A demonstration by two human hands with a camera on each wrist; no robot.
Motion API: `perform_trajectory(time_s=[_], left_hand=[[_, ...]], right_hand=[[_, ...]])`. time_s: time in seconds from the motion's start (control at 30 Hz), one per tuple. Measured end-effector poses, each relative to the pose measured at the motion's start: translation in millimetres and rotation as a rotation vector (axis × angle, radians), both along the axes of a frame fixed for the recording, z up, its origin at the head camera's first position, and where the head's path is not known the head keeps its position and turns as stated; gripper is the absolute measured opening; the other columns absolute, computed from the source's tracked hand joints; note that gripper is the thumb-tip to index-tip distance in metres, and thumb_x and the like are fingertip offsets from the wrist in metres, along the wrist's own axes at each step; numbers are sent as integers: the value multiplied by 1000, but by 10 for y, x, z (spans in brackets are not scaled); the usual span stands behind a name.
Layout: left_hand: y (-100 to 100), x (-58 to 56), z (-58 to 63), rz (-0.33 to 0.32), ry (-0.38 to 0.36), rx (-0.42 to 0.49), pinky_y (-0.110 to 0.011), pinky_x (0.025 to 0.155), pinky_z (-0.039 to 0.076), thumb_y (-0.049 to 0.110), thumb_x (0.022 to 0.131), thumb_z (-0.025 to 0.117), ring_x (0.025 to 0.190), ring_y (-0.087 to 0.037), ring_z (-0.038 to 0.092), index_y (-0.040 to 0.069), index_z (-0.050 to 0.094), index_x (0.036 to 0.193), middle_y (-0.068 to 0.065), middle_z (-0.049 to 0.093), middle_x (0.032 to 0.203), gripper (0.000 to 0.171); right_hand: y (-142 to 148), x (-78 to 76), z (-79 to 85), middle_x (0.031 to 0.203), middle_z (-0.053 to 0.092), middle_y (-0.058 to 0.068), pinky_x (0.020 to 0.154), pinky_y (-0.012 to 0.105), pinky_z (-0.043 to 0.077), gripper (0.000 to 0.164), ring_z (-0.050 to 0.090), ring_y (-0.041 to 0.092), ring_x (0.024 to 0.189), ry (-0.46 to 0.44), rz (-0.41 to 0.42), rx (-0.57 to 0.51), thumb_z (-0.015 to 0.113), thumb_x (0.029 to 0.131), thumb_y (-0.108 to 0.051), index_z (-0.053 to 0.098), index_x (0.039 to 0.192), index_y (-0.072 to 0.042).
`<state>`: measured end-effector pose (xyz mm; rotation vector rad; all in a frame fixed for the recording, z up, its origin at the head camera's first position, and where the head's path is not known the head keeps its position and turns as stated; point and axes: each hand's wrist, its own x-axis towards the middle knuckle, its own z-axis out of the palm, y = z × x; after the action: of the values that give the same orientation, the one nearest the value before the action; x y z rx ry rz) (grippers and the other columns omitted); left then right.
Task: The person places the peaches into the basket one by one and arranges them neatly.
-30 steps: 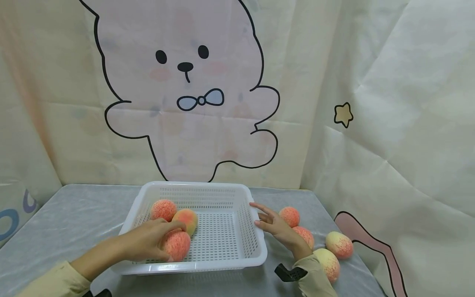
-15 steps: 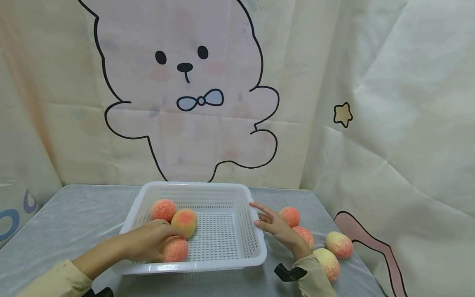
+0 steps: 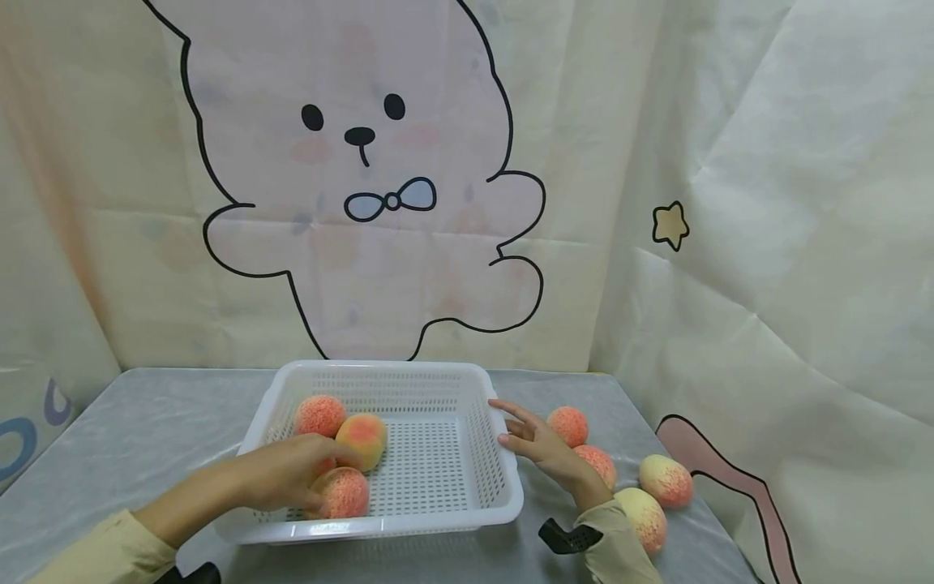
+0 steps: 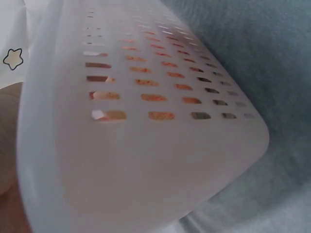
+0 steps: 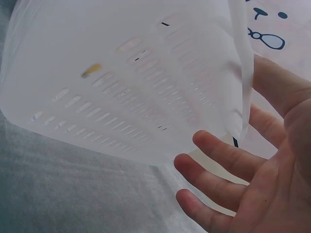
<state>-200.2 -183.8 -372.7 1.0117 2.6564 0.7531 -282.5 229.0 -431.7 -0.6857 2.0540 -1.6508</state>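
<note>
A white plastic basket (image 3: 503,495) holds several peaches at its left side. My left hand (image 3: 280,474) reaches over the left rim, fingers stretched above a partly hidden peach. Its thumb is close to the red peach (image 3: 343,492) at the front; whether it touches cannot be told. Behind lie a yellow-orange peach (image 3: 362,440) and another red peach (image 3: 319,415). My right hand (image 3: 550,454) rests its thumb and index finger on the right rim. In the right wrist view, the other fingers (image 5: 228,191) are loosely spread outside the basket wall (image 5: 160,145).
To the right of the basket, several peaches lie on the grey cloth (image 3: 182,405): red ones (image 3: 569,425) behind the right hand, and paler ones (image 3: 666,481) near the sleeve. A curtain (image 3: 445,276) with a printed bear hangs behind the table.
My left hand has drawn slightly left and loosened from the front peach, which settled a little left in the basket. A peach beneath the hand shows more. The right hand has stayed put.
</note>
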Motion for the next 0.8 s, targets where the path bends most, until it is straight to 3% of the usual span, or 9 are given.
perform_trajectory(time_s=[0.23, 0.37, 0.5, 0.8], left_hand=[[-92, 34, 53, 68, -12, -11, -29, 80, 49, 39, 87, 78, 98, -11, 57, 15, 61, 134, 0, 66, 126, 56], [-130, 58, 93, 108, -14, 5, -44, 89, 55, 46, 91, 72, 111, -21, 62, 15, 60, 136, -2, 66, 128, 56], [-181, 53, 131, 124, 27, 42, -57, 95, 53, 47, 93, 69, 121, -31, 62, 14, 59, 138, -6, 65, 134, 57], [-296, 18, 179, 104, 75, 75, -54, 97, 54, 48, 94, 66, 123, -31, 62, 14, 58, 140, -4, 65, 137, 58]], right_hand=[[-10, -6, 8, 155, 45, 23, 106, 42, 50, 65, 62, 19, 124, 7, 15, -6, 57, 104, -20, 26, 161, -16], [-7, 2, 7, 155, 45, 22, 107, 42, 50, 64, 62, 20, 124, 10, 17, -7, 57, 104, -20, 26, 161, -17], [-4, 3, 4, 155, 46, 22, 107, 43, 49, 65, 62, 20, 124, 12, 20, -11, 57, 104, -21, 26, 161, -17], [13, 0, -2, 155, 45, 23, 106, 41, 49, 65, 62, 17, 123, 14, 27, -16, 56, 105, -21, 25, 161, -17]])
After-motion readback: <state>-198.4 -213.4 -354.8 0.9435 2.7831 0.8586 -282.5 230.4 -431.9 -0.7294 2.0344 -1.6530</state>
